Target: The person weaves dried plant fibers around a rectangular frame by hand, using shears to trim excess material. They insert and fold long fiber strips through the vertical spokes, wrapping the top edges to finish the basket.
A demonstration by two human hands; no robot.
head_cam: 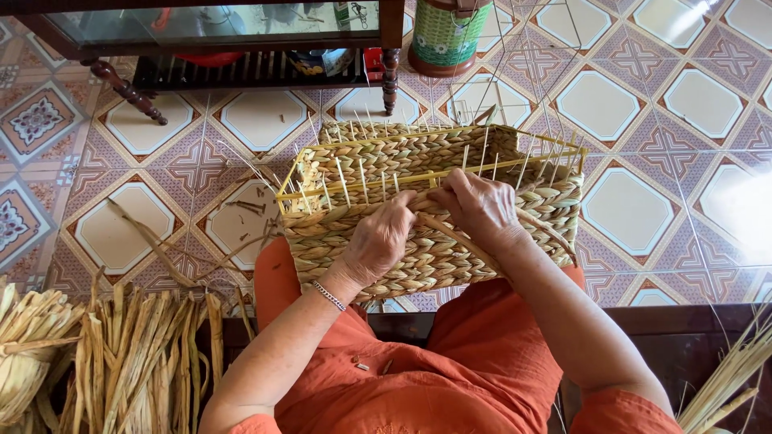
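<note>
Basically, both hands worked the woven basket [434, 217] on my lap.
Left hand [378, 241] pinched its rim steady; right hand [478, 207] gripped a straw strand [458, 239] taut.

Under both hands, the rectangular basket of plaited straw-coloured fibre [434, 241] is tan, braided in rows, on a bright yellow wire frame [515, 165]. Below the hands, the clothing [450, 362] is plain burnt orange. Beyond them, the floor tiles [627, 209] carry cream octagons among mauve crossed diamonds. On the left wrist, a silver bracelet [330, 296].
</note>
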